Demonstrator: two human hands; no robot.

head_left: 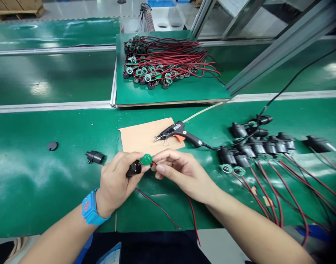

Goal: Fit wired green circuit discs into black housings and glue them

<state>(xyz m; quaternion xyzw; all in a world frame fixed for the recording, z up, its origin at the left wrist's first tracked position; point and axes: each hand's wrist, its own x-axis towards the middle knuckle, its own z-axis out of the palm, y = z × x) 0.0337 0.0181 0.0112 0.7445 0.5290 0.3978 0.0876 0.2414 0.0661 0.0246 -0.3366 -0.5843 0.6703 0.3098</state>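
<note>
My left hand [117,176], with a blue watch on its wrist, is closed around a small black motor part with copper windings [135,168]. A round green circuit board [146,159] sits tilted at its top, by my left fingertips. My right hand [178,170] pinches red wire [154,163] close beside the board. Loose wire ends [194,216] hang down below my hands toward the table's front edge. A black plastic housing [95,157] lies just left of my left hand. Beyond my hands, a black glue gun [178,132] rests on a piece of cardboard [137,135].
Several black housings with red wires [255,146] lie on the right, crossed by the glue gun's cord [288,80]. A raised green board [168,96] at the back bears many wired coil parts [157,69]. A black disc [52,146] lies at left. A metal post [272,51] slants at right.
</note>
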